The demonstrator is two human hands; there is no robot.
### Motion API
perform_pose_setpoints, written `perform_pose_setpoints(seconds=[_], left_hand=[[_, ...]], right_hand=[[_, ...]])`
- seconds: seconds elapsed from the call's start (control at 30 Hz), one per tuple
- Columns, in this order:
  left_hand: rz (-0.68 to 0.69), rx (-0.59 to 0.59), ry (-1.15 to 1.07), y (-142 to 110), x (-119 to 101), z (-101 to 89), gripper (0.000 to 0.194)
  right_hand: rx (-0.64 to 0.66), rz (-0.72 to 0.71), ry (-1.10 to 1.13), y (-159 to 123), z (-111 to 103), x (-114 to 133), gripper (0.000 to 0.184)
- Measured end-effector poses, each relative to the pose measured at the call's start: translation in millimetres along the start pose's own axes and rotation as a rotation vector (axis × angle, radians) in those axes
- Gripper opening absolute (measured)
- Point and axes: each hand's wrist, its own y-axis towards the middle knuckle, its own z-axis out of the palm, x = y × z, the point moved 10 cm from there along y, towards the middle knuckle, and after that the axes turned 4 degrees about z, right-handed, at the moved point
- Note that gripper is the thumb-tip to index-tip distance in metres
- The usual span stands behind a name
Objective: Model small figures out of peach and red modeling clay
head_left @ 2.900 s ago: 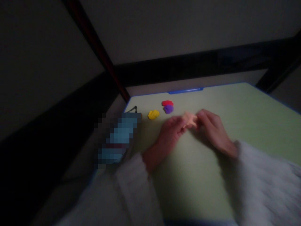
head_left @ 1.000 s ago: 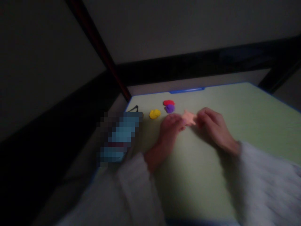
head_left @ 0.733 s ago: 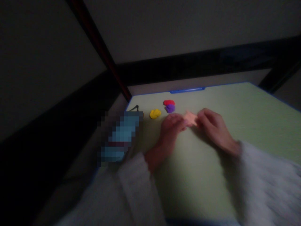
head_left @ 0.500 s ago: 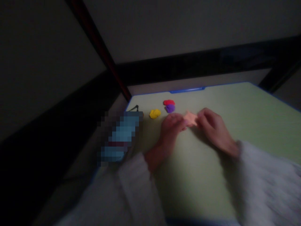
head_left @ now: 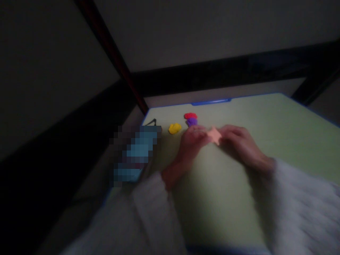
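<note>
A small, flat, peach-coloured star of modelling clay point(head_left: 214, 135) is held between my two hands, above the pale green table. My left hand point(head_left: 193, 141) pinches its left side, and my right hand point(head_left: 239, 143) grips the right side. Just beyond my left hand lies a purple lump of clay point(head_left: 192, 122), partly covered by the fingers, touching or very near a red lump point(head_left: 190, 115) behind it. Farther left sits a yellow lump of clay point(head_left: 174, 128). The picture is dim and somewhat blurred, so the exact fingertip contact is hard to make out.
The green table point(head_left: 287, 141) has a blue rim and a blue handle-like strip point(head_left: 211, 102) at its far edge. On its left side rests a light blue, pixelated object point(head_left: 138, 152), with a dark thin loop point(head_left: 152, 122) beyond it. A wall rises behind.
Both hands keep hold of the clay star, which has turned slightly between the fingers. My right hand's fingers have shifted a little left and lower; the left fingers now overlap the purple lump.
</note>
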Motion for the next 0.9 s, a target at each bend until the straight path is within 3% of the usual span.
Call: perform_pose_setpoints(seconds=[0.3,0.4,0.5,0.63,0.9], left_hand=[[0.03,-0.116,-0.093,0.7,-4.4,-11.7,0.031],[0.079,-0.091,-0.037,3.6,-7.2,-12.1,0.025],[0.135,-0.039,0.057,4.8,-12.0,-8.5,0.023],[0.17,0.014,0.125,2.5,-16.5,-1.2,0.023],[-0.023,-0.021,-0.082,-1.3,-2.2,-0.6,0.028]], right_hand=[[0.127,0.046,-0.038,-4.5,15.6,1.2,0.023],[0.144,0.082,0.187,-1.6,14.1,-8.9,0.007],[0.156,0.097,0.372,0.1,13.5,-15.3,0.014],[0.165,0.098,0.333,-2.3,17.4,-14.3,0.022],[0.019,0.171,0.504,-3.7,6.8,-18.7,0.034]])
